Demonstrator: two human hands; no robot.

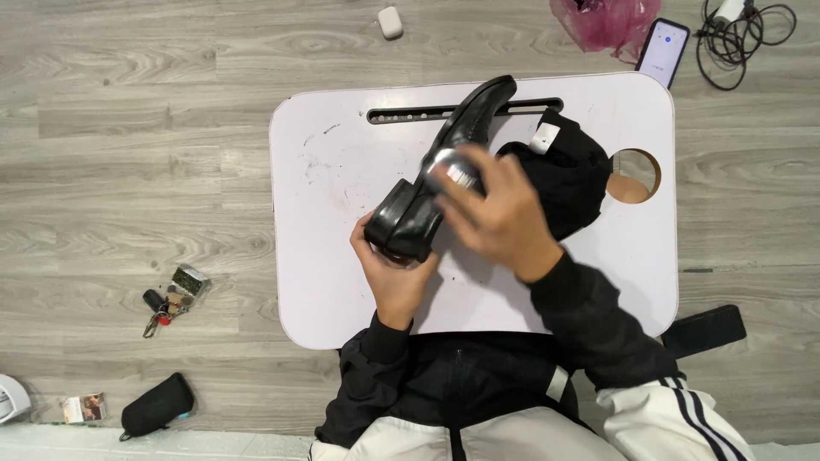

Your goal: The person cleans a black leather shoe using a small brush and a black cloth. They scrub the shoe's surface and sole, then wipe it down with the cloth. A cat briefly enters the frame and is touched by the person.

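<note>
A glossy black dress shoe is held tilted over a small white lap table, toe pointing away to the upper right. My left hand grips the shoe from below at its heel. My right hand is closed around a small round silvery tin and presses it against the shoe's side. A black cloth with a white tag lies on the table just right of the shoe, partly hidden behind my right hand.
Table has a slot along its far edge and a round hole at right. On the wooden floor: a white case, a pink plastic bag, a phone, cables, keys, a black pouch.
</note>
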